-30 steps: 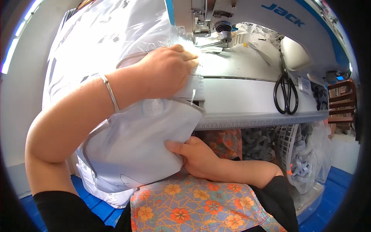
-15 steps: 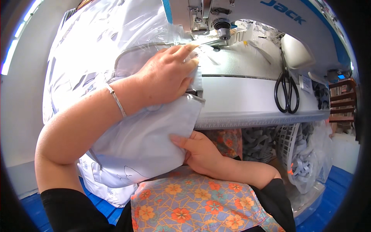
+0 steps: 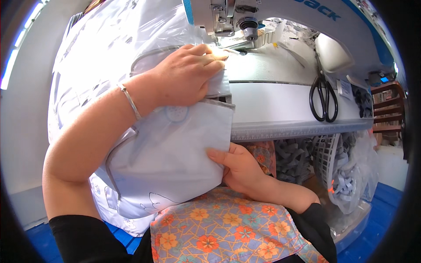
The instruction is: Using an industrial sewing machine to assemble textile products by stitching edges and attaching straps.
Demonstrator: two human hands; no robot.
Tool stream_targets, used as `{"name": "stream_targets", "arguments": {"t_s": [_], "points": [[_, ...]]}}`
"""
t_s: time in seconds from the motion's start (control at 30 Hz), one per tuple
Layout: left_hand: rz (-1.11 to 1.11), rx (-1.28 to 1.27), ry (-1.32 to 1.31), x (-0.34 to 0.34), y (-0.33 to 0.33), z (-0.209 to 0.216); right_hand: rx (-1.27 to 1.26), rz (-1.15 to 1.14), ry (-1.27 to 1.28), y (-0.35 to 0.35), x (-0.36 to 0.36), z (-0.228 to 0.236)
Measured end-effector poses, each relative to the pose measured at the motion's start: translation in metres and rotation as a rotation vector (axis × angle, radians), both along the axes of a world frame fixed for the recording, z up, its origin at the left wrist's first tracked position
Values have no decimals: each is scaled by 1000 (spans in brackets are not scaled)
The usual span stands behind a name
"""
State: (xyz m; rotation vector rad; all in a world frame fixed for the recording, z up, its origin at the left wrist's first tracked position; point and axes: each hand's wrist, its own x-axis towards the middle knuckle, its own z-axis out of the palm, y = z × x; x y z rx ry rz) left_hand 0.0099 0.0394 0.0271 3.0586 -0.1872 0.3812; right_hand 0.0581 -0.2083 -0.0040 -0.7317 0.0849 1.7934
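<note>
A pale, whitish fabric piece (image 3: 175, 153) with grey piping and a small line drawing near its lower edge hangs over the front of the sewing machine table. My left hand (image 3: 188, 72) is closed on its upper part, fingers bunched close to the sewing machine (image 3: 250, 28); the fingertips are partly lost in glare. Lower down, my right hand (image 3: 239, 168) grips the fabric's right edge, thumb on top and the other fingers hidden behind. Between the two hands, a dark slit shows beside a piped edge.
Black-handled scissors (image 3: 323, 98) lie on the white table (image 3: 272, 103), right of the fabric. A clear ruler strip (image 3: 302, 128) runs along its front edge. Below are a white basket (image 3: 324, 162) and grey fabric strips (image 3: 294, 160). Shiny white material (image 3: 92, 65) is heaped at left.
My right hand has shifted right and slightly up, drawing the fabric edge with it and spreading the cloth flatter. My left hand's fingers have drawn closer together near the machine.
</note>
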Motion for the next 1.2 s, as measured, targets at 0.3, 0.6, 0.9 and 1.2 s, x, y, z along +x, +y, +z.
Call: {"name": "stream_targets", "arguments": {"t_s": [0.3, 0.6, 0.9, 1.2], "points": [[-62, -116, 91, -9, 14, 9, 19, -42, -31, 1, 1, -2], [-4, -111, 119, -2, 10, 3, -9, -49, -9, 4, 2, -4], [-9, -116, 50, -2, 15, -2, 49, -106, -47, 9, 7, 2], [-61, -257, 88, 2, 13, 20, 25, -138, -174, 17, 14, 0]]}}
